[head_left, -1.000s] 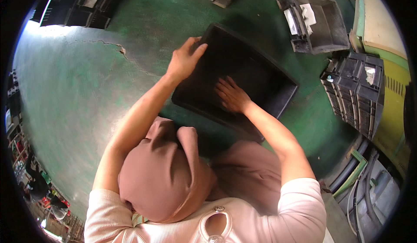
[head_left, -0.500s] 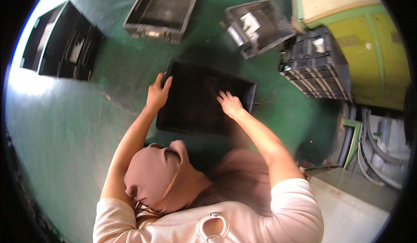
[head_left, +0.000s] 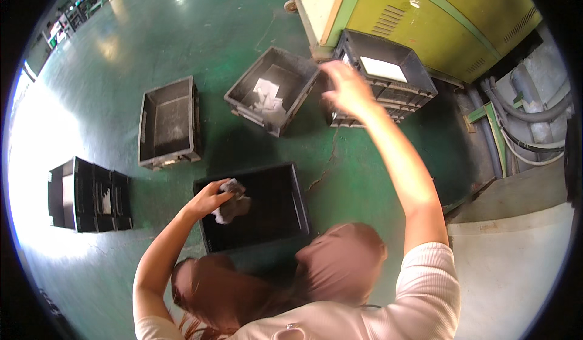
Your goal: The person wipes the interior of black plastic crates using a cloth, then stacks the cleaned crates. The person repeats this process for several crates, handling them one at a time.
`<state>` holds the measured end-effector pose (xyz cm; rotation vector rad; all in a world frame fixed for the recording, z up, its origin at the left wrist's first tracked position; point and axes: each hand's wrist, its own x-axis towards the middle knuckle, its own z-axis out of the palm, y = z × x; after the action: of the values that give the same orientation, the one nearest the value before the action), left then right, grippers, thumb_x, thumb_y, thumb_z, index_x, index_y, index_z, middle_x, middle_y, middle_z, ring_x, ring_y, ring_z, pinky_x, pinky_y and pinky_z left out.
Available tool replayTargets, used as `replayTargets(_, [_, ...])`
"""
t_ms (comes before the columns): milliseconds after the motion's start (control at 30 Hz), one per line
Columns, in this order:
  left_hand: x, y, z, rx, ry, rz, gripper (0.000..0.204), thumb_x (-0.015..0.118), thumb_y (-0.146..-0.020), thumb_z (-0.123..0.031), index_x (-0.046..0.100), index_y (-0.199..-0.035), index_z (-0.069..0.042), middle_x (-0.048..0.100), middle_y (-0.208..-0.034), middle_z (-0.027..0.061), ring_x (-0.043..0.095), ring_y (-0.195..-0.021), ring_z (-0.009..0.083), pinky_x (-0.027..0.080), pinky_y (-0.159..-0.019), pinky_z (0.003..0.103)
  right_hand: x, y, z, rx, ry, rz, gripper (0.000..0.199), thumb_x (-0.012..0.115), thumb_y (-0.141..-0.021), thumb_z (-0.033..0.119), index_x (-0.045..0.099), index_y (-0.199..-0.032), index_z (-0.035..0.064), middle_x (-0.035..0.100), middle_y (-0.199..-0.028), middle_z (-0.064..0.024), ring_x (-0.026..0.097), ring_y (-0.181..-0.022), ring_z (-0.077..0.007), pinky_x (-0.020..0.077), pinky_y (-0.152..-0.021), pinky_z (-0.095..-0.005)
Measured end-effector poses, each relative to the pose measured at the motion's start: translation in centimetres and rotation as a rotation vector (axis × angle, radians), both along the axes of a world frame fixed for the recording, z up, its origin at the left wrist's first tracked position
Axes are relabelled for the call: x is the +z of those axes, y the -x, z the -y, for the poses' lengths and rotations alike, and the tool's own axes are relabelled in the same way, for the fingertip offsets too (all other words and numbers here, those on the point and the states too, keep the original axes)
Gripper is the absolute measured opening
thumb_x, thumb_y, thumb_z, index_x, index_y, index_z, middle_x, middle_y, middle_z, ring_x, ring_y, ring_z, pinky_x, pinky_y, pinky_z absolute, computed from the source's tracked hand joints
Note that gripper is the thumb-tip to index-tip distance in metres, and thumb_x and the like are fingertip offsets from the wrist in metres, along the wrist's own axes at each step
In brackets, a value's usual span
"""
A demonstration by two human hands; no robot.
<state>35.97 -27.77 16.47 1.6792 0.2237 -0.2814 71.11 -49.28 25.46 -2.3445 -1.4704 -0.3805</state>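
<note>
In front of me on the floor lies a black plastic crate, its open top facing up. My left hand is closed around a crumpled grey rag over the crate's left part. My right hand is stretched far forward and right, its fingers apart and blurred by motion, with nothing visible in it. It is over the gap between a grey crate with torn white paper inside and a stack of crates whose top one holds a white sheet.
An upright grey crate stands ahead to the left. Further left is a stack of black crates tipped on its side. A yellow-green machine cabinet rises behind the right stack. Hoses and pipes run along the right.
My left hand has gone from the crate's left rim to gripping the rag. My right hand has left the crate's inside and moved out toward the right stack. The view has turned right.
</note>
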Motion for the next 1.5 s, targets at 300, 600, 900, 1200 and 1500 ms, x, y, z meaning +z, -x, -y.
replayTargets(300, [3.8,-2.6,0.8,0.346,0.333,-0.309,0.026,0.043,-0.088,-0.014,0.059,-0.101,0.000,0.063,-0.093,0.0097,0.062,-0.086,0.0189,0.050,-0.080,0.032,2.2,-16.7,12.3,-0.399,0.516,-0.082,0.041,0.063,-0.081,0.020,0.057,-0.121,0.0136,0.063,-0.108,-0.0159,0.062,-0.097,-0.0286,0.0475,-0.082,-0.0377])
replayTargets(600, [3.0,-1.2,0.6,0.434,0.137,-0.348,0.026,0.044,-0.087,-0.012,0.059,-0.102,0.002,0.064,-0.092,0.0090,0.062,-0.083,0.0178,0.051,-0.076,0.030,8.0,3.5,17.5,-0.127,0.468,-0.120,0.038,0.071,-0.070,0.013,0.061,-0.107,0.0116,0.063,-0.099,-0.0124,0.060,-0.099,-0.0277,0.0470,-0.084,-0.0409])
replayTargets(900, [0.8,-4.3,0.3,0.451,0.106,-0.350,0.023,0.047,-0.089,-0.016,0.060,-0.099,0.000,0.064,-0.090,0.0052,0.061,-0.080,0.0137,0.048,-0.075,0.027,-12.3,15.4,23.0,-0.177,0.371,-0.346,0.027,0.072,-0.069,0.011,0.061,-0.093,0.0154,0.056,-0.086,-0.0019,0.058,-0.091,-0.0187,0.0437,-0.076,-0.0363])
replayTargets(1200, [1.4,-2.8,-0.4,0.567,-0.075,-0.398,0.023,0.049,-0.089,-0.017,0.061,-0.101,-0.002,0.063,-0.091,0.0045,0.059,-0.081,0.0124,0.046,-0.076,0.026,-20.2,14.8,17.5,-0.103,0.309,-0.685,0.041,0.068,-0.079,0.035,0.061,-0.115,0.0168,0.058,-0.104,-0.0089,0.055,-0.101,-0.0270,0.0413,-0.088,-0.0384])
replayTargets(1500, [1.3,-2.3,0.4,0.516,-0.183,-0.373,0.024,0.047,-0.090,-0.018,0.061,-0.099,0.000,0.063,-0.087,0.0032,0.057,-0.080,0.0108,0.045,-0.075,0.024,-26.1,8.2,20.3,-0.224,0.655,-0.502,0.092,0.079,-0.063,0.035,0.032,-0.141,0.0282,0.009,-0.153,-0.0045,0.010,-0.141,-0.0235,0.0196,-0.108,-0.0602])
